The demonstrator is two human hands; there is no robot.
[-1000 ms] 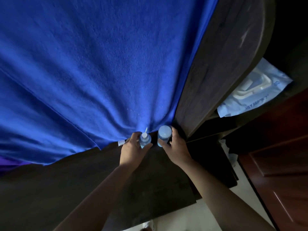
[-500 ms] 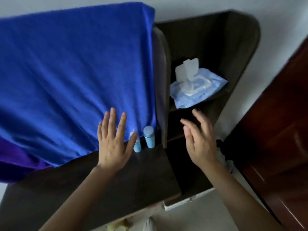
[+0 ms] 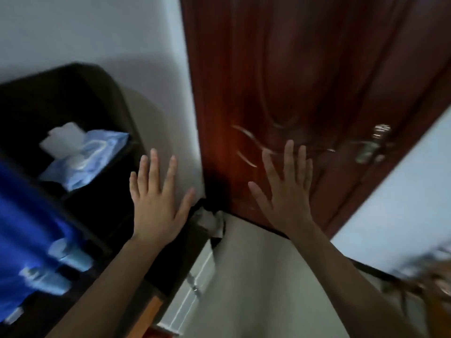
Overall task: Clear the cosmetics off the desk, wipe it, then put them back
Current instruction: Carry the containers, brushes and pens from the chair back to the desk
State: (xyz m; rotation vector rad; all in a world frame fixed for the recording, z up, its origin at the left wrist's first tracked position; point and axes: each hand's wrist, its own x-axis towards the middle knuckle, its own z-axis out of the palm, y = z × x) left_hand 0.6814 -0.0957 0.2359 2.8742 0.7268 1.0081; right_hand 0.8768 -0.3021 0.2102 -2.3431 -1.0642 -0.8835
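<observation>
Two pale blue cosmetic bottles, one [image 3: 70,254] nearer the shelf and one [image 3: 44,280] further left, stand blurred on the dark desk [image 3: 48,318] at the lower left, against a blue towel [image 3: 22,230]. My left hand [image 3: 156,206] floats in the air with its fingers spread and holds nothing, to the right of the bottles. My right hand [image 3: 285,191] is also spread and empty, in front of a red-brown door [image 3: 292,69].
A blue pack of wet wipes [image 3: 83,159] with its lid up lies on the dark side shelf [image 3: 102,211]. The door has a metal handle [image 3: 371,147]. A white wall [image 3: 97,28] and pale floor [image 3: 256,276] fill the rest. Blurred objects sit at the lower right.
Both hands let go of the two bottles and lifted away with fingers spread. The view swung right, from the towel and desk to the door.
</observation>
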